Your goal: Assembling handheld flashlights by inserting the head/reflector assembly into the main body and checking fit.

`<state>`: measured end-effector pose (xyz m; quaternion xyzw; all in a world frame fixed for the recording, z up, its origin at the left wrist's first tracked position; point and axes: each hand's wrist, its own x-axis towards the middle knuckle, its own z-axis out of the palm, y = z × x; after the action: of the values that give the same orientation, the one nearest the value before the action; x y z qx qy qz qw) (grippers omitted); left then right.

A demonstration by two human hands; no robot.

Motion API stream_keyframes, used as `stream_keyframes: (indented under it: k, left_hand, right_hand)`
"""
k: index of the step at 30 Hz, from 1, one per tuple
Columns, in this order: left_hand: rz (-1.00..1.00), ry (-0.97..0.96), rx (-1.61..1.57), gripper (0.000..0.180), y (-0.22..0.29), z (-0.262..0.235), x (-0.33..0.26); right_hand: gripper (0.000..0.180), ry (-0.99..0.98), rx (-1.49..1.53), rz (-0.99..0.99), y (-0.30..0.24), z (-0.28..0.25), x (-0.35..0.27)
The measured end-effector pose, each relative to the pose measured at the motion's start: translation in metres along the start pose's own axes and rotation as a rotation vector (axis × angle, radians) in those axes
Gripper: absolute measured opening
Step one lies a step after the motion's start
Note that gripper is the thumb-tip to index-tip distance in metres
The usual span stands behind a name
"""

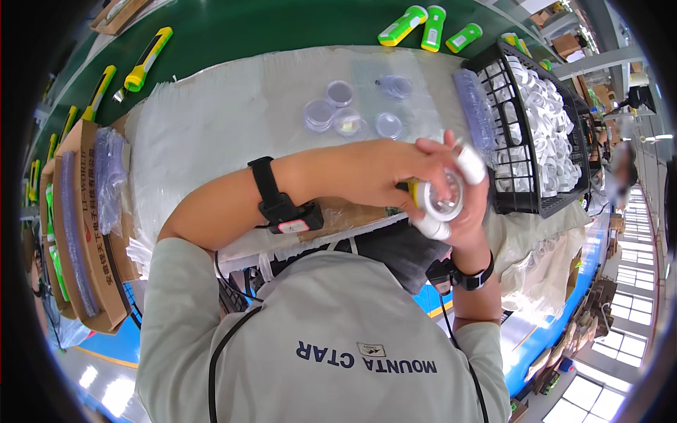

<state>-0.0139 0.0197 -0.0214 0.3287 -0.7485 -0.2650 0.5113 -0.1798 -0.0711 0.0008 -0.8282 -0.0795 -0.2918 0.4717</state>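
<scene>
My left arm reaches across to the right. Its hand (pixel 412 168) is closed round the yellow-edged head of a flashlight (pixel 416 192), fingers lying over the round front. A white ring frames that front, with a shiny reflector (pixel 444 203) inside. My right hand (pixel 477 210) is closed from the other side, holding white plastic rings; one white ring (pixel 470 163) sticks up by its fingers and another white ring (pixel 431 227) shows below. The hands overlap, and much of the flashlight is hidden. Clear round lenses (pixel 319 115) lie on the covered table beyond my left forearm.
At the right stands a black crate (pixel 525 141) full of white rings, beside a stack of clear lenses (pixel 474 109). Green-yellow flashlights (pixel 434 29) lie at the far edge, longer yellow-black ones (pixel 148 60) at far left. An open cardboard box (pixel 88 211) stands left.
</scene>
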Motion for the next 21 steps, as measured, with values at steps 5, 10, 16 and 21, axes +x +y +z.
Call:
stream_keyframes:
  k: [5,10,16,21]
  left_hand:
    - [-0.188,0.147,0.302,0.035,0.016,0.015,-0.007]
    - [0.126,0.379,-0.269,0.094,-0.002,0.023,0.002]
    - [-0.455,-0.379,-0.494,0.069,0.033,0.012,0.005]
    - [-0.617,0.082,0.072,0.046,0.034,0.035,-0.002]
  right_hand:
    - [0.092,0.327,-0.357,0.123,-0.001,0.023,-0.003]
    - [0.108,0.296,0.006,0.046,-0.010,0.004,-0.001]
    - [0.119,0.288,0.528,-0.128,-0.034,0.002,0.020]
    - [0.094,0.470,0.320,0.203,-0.021,0.000,0.015]
